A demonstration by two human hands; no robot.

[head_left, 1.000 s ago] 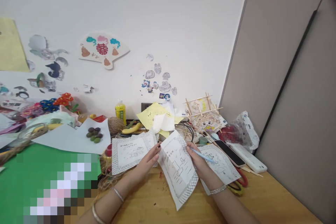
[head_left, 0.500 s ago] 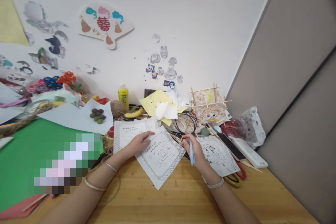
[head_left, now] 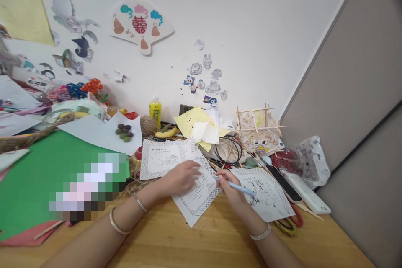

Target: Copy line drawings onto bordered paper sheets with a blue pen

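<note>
My right hand (head_left: pixel 230 186) is closed around a light blue pen (head_left: pixel 240 186), which slants across the fingers with one end toward the middle sheet. Under my hands lies a white paper sheet (head_left: pixel 191 209) with a patterned border and a line drawing of boats. My left hand (head_left: pixel 184 179) is over that sheet, fingers loosely stretched and blurred by motion; whether it touches the paper I cannot tell. To the left is a similar bordered sheet (head_left: pixel 163 159) with handwriting. Beneath my right wrist a third drawn sheet (head_left: pixel 270 201) shows partly.
Green paper (head_left: pixel 28 184) covers the table's left side. Along the wall are a yellow bottle (head_left: pixel 155 111), a twine ball (head_left: pixel 148 125), crumpled yellow paper (head_left: pixel 194 119) and a stick frame (head_left: pixel 259 127). A phone (head_left: pixel 284 183), white case (head_left: pixel 309 194) and scissors (head_left: pixel 287 227) lie at right.
My left hand has slid right across the middle sheet, covering more of its drawing. The pen in my right hand has swung from nearly upright to a flatter slant. The view has shifted left.
</note>
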